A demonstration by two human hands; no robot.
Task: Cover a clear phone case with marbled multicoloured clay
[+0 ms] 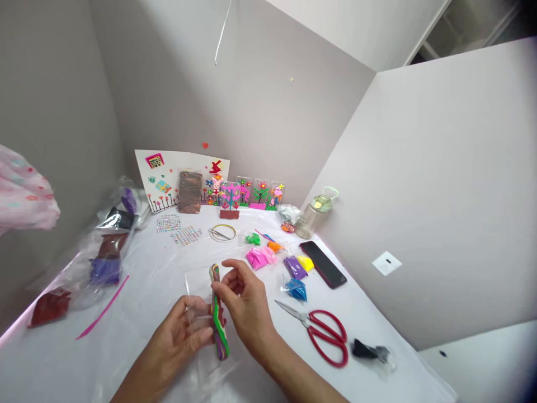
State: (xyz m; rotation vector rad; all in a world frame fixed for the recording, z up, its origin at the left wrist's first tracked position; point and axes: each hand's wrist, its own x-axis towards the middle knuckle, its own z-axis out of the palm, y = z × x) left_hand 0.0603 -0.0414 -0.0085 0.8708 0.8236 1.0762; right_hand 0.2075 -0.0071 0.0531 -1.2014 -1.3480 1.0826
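A striped roll of modelling clay (218, 322) in green, white, brown and purple stands nearly upright along the right edge of a clear plastic sheet (198, 280). My left hand (176, 330) grips that sheet from the left, fingers behind it and thumb in front, close to the clay. From the right, my right hand (250, 302) pinches the upper part of the clay roll between thumb and fingers. Red-handled scissors (327, 336) lie to the right of my right hand, blades partly apart.
Clay packets, including pink (260, 257), purple (295, 267) and blue (296, 289), lie beyond my right hand. A phone (323, 264) and bottle (314, 217) stand or lie farther right. Bagged clay (104, 271) and a pink strip (103, 309) are left. Decorated panels (230, 198) line the back.
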